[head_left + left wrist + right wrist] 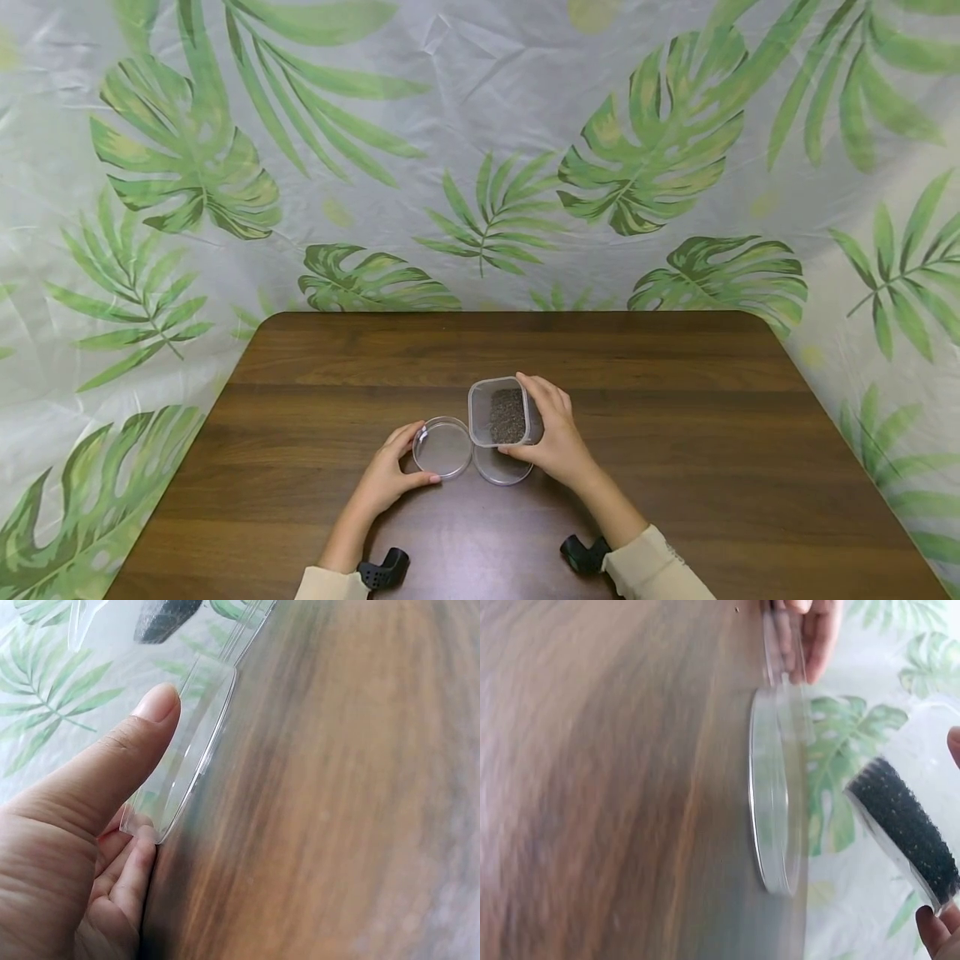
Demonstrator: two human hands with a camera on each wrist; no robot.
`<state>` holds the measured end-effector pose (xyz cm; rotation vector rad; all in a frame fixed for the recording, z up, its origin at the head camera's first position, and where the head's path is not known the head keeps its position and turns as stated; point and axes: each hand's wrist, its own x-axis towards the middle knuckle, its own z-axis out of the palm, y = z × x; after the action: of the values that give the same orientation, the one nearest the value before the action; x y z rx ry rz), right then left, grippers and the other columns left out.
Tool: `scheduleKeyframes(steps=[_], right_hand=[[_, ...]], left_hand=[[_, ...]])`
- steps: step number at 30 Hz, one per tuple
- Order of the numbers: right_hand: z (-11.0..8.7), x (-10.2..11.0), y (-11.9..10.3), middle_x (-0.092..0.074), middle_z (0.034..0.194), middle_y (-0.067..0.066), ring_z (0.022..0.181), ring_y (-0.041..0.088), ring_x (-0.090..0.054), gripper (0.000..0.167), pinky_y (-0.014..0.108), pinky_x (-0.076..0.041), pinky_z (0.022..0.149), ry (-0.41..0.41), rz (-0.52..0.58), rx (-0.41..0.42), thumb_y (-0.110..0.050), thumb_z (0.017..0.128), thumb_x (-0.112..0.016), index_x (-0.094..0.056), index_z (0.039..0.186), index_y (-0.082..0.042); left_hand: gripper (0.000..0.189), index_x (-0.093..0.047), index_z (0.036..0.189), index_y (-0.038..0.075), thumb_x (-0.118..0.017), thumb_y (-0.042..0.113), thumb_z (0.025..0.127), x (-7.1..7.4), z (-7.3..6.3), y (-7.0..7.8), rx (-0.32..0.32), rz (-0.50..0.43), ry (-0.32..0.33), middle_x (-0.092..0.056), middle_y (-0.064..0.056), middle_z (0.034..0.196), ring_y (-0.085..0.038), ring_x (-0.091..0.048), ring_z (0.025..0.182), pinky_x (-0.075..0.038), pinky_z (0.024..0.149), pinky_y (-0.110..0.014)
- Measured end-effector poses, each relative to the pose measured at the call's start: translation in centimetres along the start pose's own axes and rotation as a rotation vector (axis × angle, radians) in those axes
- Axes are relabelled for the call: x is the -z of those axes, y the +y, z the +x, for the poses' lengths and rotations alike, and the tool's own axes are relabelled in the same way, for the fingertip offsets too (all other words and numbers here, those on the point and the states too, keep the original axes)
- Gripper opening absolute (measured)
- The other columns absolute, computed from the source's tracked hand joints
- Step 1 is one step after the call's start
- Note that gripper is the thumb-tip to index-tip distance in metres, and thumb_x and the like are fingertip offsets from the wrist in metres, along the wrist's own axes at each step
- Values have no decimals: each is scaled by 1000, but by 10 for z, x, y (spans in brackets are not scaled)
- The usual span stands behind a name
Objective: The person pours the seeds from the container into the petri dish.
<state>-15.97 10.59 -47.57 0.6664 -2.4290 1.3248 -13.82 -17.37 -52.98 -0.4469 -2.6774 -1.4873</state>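
My left hand holds a clear round petri dish by its side, thumb at the near edge and fingers at the far edge. In the left wrist view this dish stands on the tabletop. My right hand grips a clear square plastic tub raised above the table and tilted. Dark, soil-like grains lie gathered at the tub's right side. Below the tub a second petri dish, partly hidden by it, rests beside the first; the right wrist view shows this dish side-on.
Both dishes stand on a brown wood-grain table. A leaf-patterned sheet hangs behind it. Black wrist devices are strapped at both wrists. A tiny speck lies on the wood near the left hand's dish.
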Motion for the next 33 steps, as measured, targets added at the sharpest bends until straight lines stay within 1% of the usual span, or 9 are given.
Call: scheduleKeyframes(steps=[5,10,18,27,33], right_hand=[[2,-8,-4,-38,131,5,120,32,-26,98,52,-30,93,-8,-38,47,-21,52,-88,-39,136,-15],[4,-14,-7,-39,129,6,118,35,-29,97,53,-30,93,-12,-93,90,-22,52,-87,-38,136,-16],[5,-21,-8,-40,127,6,116,33,-31,98,51,-32,92,-8,-169,138,-22,51,-87,-39,136,-18],[9,-26,-9,-40,126,5,114,30,-33,97,47,-29,96,-29,-266,225,-23,51,-86,-38,136,-17],[11,-29,-10,-40,126,6,112,30,-34,97,47,-30,95,-34,-314,275,-25,51,-86,-38,135,-17]], left_hand=[[85,-43,131,2,-82,27,60,1,0,1,1,2,-4,-45,-10,127,-27,-45,116,-39,94,-34],[85,-43,131,1,-82,27,60,1,0,1,-4,6,-5,-45,-11,127,-27,-46,115,-39,94,-34],[85,-43,131,3,-81,30,60,1,0,0,3,14,-5,-45,-10,127,-27,-47,114,-40,93,-36],[85,-43,131,3,-82,28,60,1,-1,3,4,5,-4,-45,-10,127,-27,-47,113,-40,93,-35],[84,-44,131,2,-82,27,60,1,-1,2,4,0,-1,-45,-11,127,-27,-47,114,-40,93,-35]])
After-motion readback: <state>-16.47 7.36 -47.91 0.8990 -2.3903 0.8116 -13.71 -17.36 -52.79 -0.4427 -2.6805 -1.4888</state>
